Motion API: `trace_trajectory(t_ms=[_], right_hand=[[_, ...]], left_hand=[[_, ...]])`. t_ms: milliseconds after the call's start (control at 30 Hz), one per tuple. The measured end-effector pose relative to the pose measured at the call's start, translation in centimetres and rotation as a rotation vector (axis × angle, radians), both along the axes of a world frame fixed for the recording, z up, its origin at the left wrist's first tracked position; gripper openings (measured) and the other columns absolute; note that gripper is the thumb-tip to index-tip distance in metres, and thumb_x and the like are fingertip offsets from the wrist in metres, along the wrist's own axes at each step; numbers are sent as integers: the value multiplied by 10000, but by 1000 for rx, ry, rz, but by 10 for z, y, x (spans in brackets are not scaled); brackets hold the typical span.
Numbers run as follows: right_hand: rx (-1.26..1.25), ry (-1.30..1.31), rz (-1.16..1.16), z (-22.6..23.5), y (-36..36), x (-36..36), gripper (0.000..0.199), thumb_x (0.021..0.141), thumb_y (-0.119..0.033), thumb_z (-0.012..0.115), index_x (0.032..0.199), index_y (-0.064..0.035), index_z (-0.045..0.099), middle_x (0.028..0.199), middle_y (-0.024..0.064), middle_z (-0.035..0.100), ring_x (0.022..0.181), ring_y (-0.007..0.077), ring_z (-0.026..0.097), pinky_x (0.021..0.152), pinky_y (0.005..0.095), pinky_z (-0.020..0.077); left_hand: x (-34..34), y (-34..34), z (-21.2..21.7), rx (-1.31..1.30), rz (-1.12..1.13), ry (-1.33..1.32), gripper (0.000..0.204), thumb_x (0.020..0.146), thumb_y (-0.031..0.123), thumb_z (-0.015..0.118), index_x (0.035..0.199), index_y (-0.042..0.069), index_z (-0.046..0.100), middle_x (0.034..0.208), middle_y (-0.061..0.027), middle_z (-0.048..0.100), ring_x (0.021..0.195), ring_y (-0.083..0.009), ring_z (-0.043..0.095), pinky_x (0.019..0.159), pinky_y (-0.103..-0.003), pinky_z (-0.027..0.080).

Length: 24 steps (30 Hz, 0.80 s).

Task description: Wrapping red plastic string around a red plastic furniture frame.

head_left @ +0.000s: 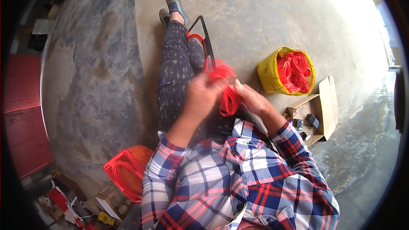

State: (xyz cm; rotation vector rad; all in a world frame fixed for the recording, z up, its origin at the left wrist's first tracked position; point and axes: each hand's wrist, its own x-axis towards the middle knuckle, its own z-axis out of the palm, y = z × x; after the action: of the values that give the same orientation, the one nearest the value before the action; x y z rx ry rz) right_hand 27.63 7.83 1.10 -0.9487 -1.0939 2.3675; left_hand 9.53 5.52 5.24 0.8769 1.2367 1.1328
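Over my lap, a bundle of thin red plastic cord is gathered between my hands, its upper part smeared by motion. My left hand is closed on the upper strands, its fingers blurred. On the bundle's other side is my right hand, thumb raised against the strands and the other fingers curled in, partly hidden. A looped part of the cord hangs below the hands. Just beyond them, a black and red frame leans up along my outstretched legs; its lower end is hidden by the cord.
On the concrete floor at right stands a yellow bucket filled with red cord. Nearer is an open cardboard box with small black devices and cables. A red plastic stool-like object sits at my left, near assorted clutter.
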Motion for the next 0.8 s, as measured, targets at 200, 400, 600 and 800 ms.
trace_trajectory(t_ms=[200,400,600,800], right_hand=[[68,-39,-121,4,49,-1,385,970,-371,494,1045,-14,620,671,-8,547,663,105,521,650,232,425],[617,-368,-245,-60,46,-26,291,788,-91,700,1056,12,658,890,93,649,824,171,617,745,293,491],[886,-532,-77,-60,33,-38,307,757,-139,737,1046,-59,673,1059,134,606,915,267,616,819,360,496],[656,-300,-517,-58,39,-5,143,851,-134,672,949,-30,673,1074,72,612,1018,197,590,916,325,454]], left_hand=[[-50,22,-14,560,284,761,189,804,5,699,978,55,643,787,-22,560,721,-159,575,664,-311,489],[-33,14,-55,415,-72,1102,248,736,-10,645,965,83,659,903,-131,631,813,-324,642,692,-400,512],[-19,15,-80,-44,6,403,240,823,32,634,1059,10,590,965,-129,682,849,-188,666,751,-305,522],[-9,-5,-80,-102,-41,250,275,844,96,701,1063,-30,592,938,-89,677,847,-107,631,756,-235,504]])
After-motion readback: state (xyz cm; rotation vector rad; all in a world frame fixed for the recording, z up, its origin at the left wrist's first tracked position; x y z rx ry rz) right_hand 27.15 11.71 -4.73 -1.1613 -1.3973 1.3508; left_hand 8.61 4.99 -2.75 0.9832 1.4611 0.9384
